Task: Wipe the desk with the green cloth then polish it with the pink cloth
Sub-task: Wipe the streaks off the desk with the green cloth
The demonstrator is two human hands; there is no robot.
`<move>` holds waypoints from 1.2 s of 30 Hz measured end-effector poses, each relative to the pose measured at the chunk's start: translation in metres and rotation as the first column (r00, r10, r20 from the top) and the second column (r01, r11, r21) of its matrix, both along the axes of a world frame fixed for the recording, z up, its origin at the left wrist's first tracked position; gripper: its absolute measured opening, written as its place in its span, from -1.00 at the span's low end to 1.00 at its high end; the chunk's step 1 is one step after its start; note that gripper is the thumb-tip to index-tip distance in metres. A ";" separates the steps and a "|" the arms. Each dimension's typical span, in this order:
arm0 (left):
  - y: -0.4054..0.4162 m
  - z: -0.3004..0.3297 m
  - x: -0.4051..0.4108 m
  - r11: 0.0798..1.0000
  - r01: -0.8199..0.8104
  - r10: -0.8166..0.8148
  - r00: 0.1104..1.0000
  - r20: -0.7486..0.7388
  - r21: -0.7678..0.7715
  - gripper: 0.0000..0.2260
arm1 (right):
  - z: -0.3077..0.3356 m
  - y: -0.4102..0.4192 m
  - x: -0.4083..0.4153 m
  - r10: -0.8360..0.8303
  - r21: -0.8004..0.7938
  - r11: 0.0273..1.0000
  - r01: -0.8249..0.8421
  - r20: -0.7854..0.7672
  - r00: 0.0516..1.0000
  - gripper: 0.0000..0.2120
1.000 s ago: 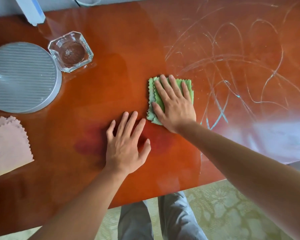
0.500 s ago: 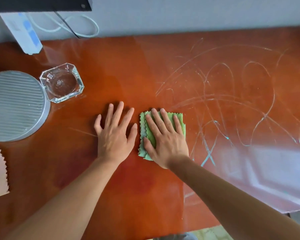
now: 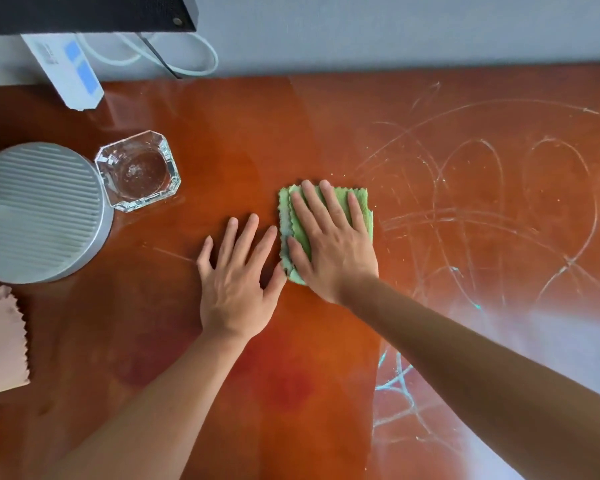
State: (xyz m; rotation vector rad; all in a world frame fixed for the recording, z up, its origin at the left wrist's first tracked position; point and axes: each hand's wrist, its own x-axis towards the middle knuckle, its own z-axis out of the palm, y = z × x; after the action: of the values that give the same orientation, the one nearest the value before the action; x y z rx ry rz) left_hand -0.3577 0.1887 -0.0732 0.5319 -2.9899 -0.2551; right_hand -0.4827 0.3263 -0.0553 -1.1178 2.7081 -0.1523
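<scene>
The right hand [image 3: 333, 244] lies flat on the folded green cloth [image 3: 361, 209], fingers [image 3: 312, 206] straight and slightly spread, pressing it against the glossy orange-brown surface [image 3: 257, 133] near the middle of the view; nothing is pinched or gripped. The left hand [image 3: 238, 282] rests palm-down on the bare wood just beside the cloth's left edge, its fingers also straight and holding nothing. Pale chalky scribbles [image 3: 482, 209] cover the surface to the right of the cloth, so the wiping step looks far from finished. The green cloth appears thin, soft and light, with zigzag-cut edges; it will likely bunch or unfold if dragged by a corner, so a flat palm over its centre seems the surest way to move it. The pink cloth [image 3: 0, 344] lies unused at the left edge, well apart from both hands, and looks equally limp. A glass ashtray [image 3: 137, 171] and a round grey lamp base [image 3: 39, 213] stand touching or nearly so at the left.
</scene>
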 end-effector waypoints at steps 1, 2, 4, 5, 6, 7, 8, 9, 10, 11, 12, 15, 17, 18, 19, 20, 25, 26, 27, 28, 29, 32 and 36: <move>0.000 0.000 -0.001 1.000 0.000 0.001 1.000 -0.007 0.007 -0.52 | -0.001 0.010 0.015 0.011 -0.015 1.000 -0.011 0.003 1.000 -0.36; 0.000 0.000 -0.001 1.000 -0.004 0.004 1.000 -0.014 0.012 -0.52 | -0.002 0.021 0.031 0.031 -0.025 0.999 -0.030 0.007 1.000 -0.37; 0.000 0.000 0.000 1.000 -0.006 0.007 1.000 -0.016 0.010 -0.52 | -0.002 0.040 0.055 0.062 -0.019 0.998 -0.062 0.009 0.998 -0.37; 0.001 0.000 0.000 1.000 -0.005 0.005 1.000 -0.015 0.008 -0.52 | -0.003 0.046 0.059 0.067 -0.007 0.998 -0.067 0.005 0.998 -0.37; 0.001 0.000 0.000 1.000 -0.003 0.003 1.000 -0.015 0.007 -0.53 | -0.003 0.047 0.059 0.069 0.004 0.998 -0.069 0.001 0.998 -0.37; 0.001 0.000 0.000 1.000 -0.003 0.003 1.000 -0.014 0.006 -0.53 | -0.003 0.045 0.056 0.066 0.010 0.998 -0.066 0.000 0.998 -0.36; 0.001 0.000 -0.001 1.000 -0.007 0.007 1.000 -0.013 0.006 -0.53 | -0.003 0.041 0.050 0.060 0.010 0.998 -0.060 0.000 0.998 -0.36; 0.000 0.000 -0.001 1.000 -0.012 0.012 1.000 -0.013 0.005 -0.53 | -0.003 0.035 0.042 0.048 0.006 0.999 -0.048 0.000 0.999 -0.35; 0.000 0.000 -0.001 1.000 -0.015 0.015 1.000 -0.012 0.005 -0.54 | -0.004 0.030 0.032 0.029 0.003 1.000 -0.029 -0.001 1.000 -0.34; 0.000 0.000 -0.001 1.000 -0.012 0.013 1.000 -0.010 0.004 -0.54 | -0.004 0.025 0.022 0.008 0.004 1.000 -0.008 -0.003 1.000 -0.34; 0.000 -0.001 -0.001 1.000 -0.006 0.006 1.000 -0.013 0.004 -0.54 | -0.005 0.019 0.011 -0.006 0.005 1.000 0.006 -0.008 1.000 -0.33; -0.001 -0.002 -0.001 1.000 0.001 -0.001 1.000 -0.021 0.004 -0.54 | -0.003 -0.005 -0.026 -0.002 0.022 1.000 0.002 -0.020 1.000 -0.32; -0.001 -0.001 -0.001 1.000 -0.009 0.009 1.000 -0.025 0.000 -0.55 | -0.001 -0.027 -0.058 0.005 0.026 1.000 -0.005 -0.029 1.000 -0.31; 0.000 -0.001 -0.001 1.000 -0.013 0.013 0.999 -0.031 -0.003 -0.55 | -0.001 -0.040 -0.075 0.011 0.027 1.000 -0.010 -0.037 0.999 -0.31; 0.000 -0.001 -0.001 1.000 -0.017 0.017 0.999 -0.036 -0.005 -0.56 | 0.000 -0.052 -0.091 0.020 0.028 0.999 -0.019 -0.039 0.999 -0.31; 0.001 -0.001 -0.001 1.000 -0.018 0.017 0.999 -0.039 -0.007 -0.56 | 0.000 -0.063 -0.104 0.029 0.027 0.999 -0.028 -0.037 0.999 -0.30; 0.001 0.000 -0.002 1.000 -0.016 0.016 0.998 -0.056 -0.005 -0.57 | -0.003 -0.077 -0.123 0.023 0.010 1.000 -0.022 -0.053 0.998 -0.31; 0.002 0.000 -0.003 1.000 -0.014 0.014 0.999 -0.050 -0.007 -0.57 | -0.001 -0.074 -0.119 0.016 0.004 1.000 -0.016 -0.049 0.999 -0.32; 0.002 0.000 -0.003 1.000 -0.012 0.012 0.999 -0.042 -0.009 -0.57 | 0.000 -0.070 -0.113 0.010 0.000 1.000 -0.010 -0.044 0.999 -0.32; 0.002 0.000 -0.003 1.000 -0.012 0.011 0.999 -0.032 -0.008 -0.56 | 0.001 -0.063 -0.104 0.009 -0.002 1.000 -0.009 -0.041 0.999 -0.32; 0.002 0.000 -0.003 1.000 -0.013 0.013 1.000 -0.024 -0.004 -0.56 | 0.001 -0.054 -0.092 0.017 -0.003 1.000 -0.017 -0.044 0.999 -0.32; 0.001 0.001 -0.002 1.000 -0.014 0.014 1.000 -0.013 0.000 -0.56 | 0.000 -0.021 -0.060 0.063 0.001 0.998 -0.064 -0.049 0.997 -0.33; 0.002 0.003 -0.002 1.000 -0.013 0.013 1.000 -0.009 0.001 -0.56 | -0.001 -0.010 -0.058 0.070 0.039 0.997 -0.068 -0.055 0.996 -0.33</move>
State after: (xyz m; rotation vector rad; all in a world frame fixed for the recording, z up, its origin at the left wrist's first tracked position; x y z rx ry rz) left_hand -0.3600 0.1903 -0.0701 0.5492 -2.9765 -0.2576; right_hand -0.5403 0.3167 -0.0559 -1.2209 2.7044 -0.0608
